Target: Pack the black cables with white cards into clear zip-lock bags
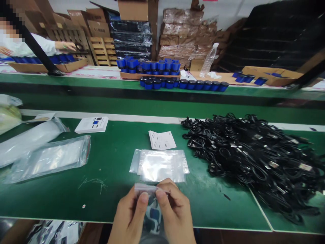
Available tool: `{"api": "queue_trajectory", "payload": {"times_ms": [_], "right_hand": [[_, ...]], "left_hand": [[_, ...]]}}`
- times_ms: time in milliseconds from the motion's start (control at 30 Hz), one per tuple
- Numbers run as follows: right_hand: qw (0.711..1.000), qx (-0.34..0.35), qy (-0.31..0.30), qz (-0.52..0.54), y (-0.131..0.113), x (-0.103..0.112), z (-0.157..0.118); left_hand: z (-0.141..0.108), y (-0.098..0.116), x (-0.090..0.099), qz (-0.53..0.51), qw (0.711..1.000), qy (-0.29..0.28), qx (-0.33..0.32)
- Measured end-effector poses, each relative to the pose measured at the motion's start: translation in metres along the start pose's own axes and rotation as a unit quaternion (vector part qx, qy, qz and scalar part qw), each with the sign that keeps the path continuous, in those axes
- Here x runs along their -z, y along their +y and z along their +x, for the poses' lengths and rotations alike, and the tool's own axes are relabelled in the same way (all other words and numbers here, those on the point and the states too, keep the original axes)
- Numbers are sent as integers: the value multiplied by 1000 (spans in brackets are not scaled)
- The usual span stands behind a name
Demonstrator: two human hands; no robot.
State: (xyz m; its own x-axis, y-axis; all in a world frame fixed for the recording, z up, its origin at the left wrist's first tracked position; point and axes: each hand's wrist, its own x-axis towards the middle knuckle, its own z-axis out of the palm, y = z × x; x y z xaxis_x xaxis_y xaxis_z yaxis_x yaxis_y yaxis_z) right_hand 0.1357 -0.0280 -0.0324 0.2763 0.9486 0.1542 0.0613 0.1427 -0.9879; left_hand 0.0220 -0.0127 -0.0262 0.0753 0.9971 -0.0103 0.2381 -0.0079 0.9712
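Low in the middle of the view, my left hand [133, 208] and my right hand [174, 208] both pinch the top edge of a clear zip-lock bag [152, 220]. Thumbs press on its strip near the opening. Inside the bag shows a printed sheet with dark blue and black pictures; anything behind it is hidden. Just beyond my fingers lie several flat clear bags [162, 166] in a loose stack. Behind those, a folded white leaflet [163, 140] rests on the green table.
A big heap of black cables [243, 152] covers the right side. To the left lie a leaflet stack [91, 124] and packs of plastic bags [50, 157]. Blue-and-black cylinders [152, 67] line the far ledge near a bottle [209, 61]. A co-worker's arm [63, 45] reaches in at upper left.
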Motion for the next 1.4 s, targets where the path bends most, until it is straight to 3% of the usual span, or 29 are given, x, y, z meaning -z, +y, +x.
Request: {"api": "queue_trajectory", "payload": {"times_ms": [167, 400, 467, 633, 800, 1000, 1167, 1300, 1400], "right_hand": [[998, -62, -8, -1, 12, -10, -12], [982, 88, 59, -157, 18, -11, -28], [982, 93, 64, -152, 17, -12, -28], [1000, -8, -9, -12, 5, 0, -10], [994, 0, -105, -20, -13, 18, 7], [995, -5, -100, -25, -13, 14, 2], [995, 34, -87, -37, -6, 12, 1], [988, 16, -124, -92, -11, 15, 1], [982, 35, -143, -116, -20, 21, 3]], "left_hand": [[-7, -7, -9, 51, 996, 32, -63], [-2, -4, -5, 51, 996, -2, -74], [1, -3, 0, 52, 996, -14, -72], [1, 5, 9, 18, 996, -18, -91], [5, 9, 19, -20, 994, -97, -50], [11, 7, 32, 46, 983, -163, -74], [10, 6, 28, 58, 984, -151, -79], [7, 5, 23, 46, 990, -111, -73], [7, 4, 28, 67, 986, -110, -105]]}}
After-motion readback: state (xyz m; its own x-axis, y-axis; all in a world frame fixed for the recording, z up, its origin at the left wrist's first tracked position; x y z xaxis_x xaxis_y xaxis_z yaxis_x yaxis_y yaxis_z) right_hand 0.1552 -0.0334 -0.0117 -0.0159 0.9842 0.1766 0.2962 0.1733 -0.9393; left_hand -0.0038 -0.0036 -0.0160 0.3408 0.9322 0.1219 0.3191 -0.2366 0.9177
